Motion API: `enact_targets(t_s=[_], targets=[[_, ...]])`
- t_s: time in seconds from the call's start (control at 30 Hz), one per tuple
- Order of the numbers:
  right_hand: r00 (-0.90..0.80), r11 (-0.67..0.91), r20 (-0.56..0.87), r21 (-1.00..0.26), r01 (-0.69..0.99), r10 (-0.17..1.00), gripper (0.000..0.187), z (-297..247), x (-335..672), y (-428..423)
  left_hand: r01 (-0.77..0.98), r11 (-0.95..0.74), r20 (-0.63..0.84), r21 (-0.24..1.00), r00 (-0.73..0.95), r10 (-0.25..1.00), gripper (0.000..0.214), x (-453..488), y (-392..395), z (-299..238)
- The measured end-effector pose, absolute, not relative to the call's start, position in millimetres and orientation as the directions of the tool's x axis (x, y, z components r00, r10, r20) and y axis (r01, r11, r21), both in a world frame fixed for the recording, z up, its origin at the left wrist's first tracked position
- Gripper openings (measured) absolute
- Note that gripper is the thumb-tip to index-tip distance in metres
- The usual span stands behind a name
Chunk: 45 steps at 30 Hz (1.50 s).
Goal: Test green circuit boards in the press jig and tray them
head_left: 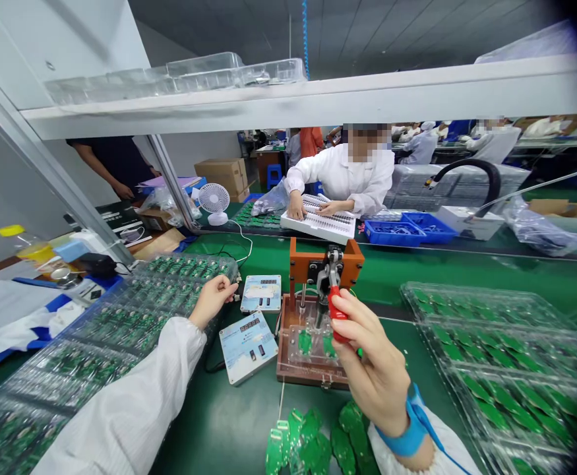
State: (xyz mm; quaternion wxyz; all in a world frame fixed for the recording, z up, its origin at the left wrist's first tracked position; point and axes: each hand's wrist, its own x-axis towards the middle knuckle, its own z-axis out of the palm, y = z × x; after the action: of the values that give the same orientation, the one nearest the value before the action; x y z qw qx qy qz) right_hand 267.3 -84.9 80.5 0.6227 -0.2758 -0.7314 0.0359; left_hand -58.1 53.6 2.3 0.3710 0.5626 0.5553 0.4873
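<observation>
My right hand (373, 356), with a blue band at the wrist, wraps its fingers round the red handle (337, 313) of a toggle clamp. That clamp is mounted on an orange frame (354, 261) over a brown base (288, 369). Green circuit boards (304, 342) lie under a clear plate on the base. My left hand (213, 301) is closed, fingertips together, by the right edge of a clear tray of boards (144, 300); whatever it may pinch is hidden. Two white meter boxes (248, 346) with small displays stand between my hands.
Loose green boards (301, 442) lie in front of the fixture. Another clear tray (417, 290) of boards stands at right. A shelf (318, 102) crosses overhead. Beyond it, a co-worker in a white coat (347, 175) handles a white tray (318, 223). Blue bins (394, 232) and a fan (214, 200) stand behind.
</observation>
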Motion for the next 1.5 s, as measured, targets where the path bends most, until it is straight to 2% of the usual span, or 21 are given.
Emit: enact_targets(t_s=[0.5, 0.8, 1.07, 1.2, 1.5], targets=[[-0.055, 0.851, 0.908, -0.366, 0.377, 0.416, 0.040, 72.7, 266.4, -79.0, 0.339, -0.166, 0.197, 0.926, -0.058, 0.979, 0.037, -57.6, 48.1, -3.0], [-0.030, 0.831, 0.882, -0.430, 0.353, 0.470, 0.043, 68.6, 262.3, -83.1, 0.437, -0.171, 0.206, 0.883, -0.036, 0.978, 0.034, -55.3, 44.1, -1.0], [-0.015, 0.833, 0.886, -0.429, 0.349, 0.463, 0.047, 66.6, 259.9, -83.8, 0.487, -0.167, 0.205, 0.857, -0.025, 0.979, 0.033, -54.7, 42.9, -0.1], [-0.006, 0.834, 0.900, -0.402, 0.378, 0.437, 0.044, 68.7, 258.4, -82.4, 0.503, -0.169, 0.204, 0.848, -0.014, 0.979, 0.033, -55.0, 43.1, -1.1], [-0.006, 0.823, 0.963, -0.227, 0.521, 0.270, 0.037, 62.7, 260.9, -69.0, 0.563, -0.190, 0.222, 0.804, 0.012, 0.975, 0.032, -54.2, 42.0, -1.5]])
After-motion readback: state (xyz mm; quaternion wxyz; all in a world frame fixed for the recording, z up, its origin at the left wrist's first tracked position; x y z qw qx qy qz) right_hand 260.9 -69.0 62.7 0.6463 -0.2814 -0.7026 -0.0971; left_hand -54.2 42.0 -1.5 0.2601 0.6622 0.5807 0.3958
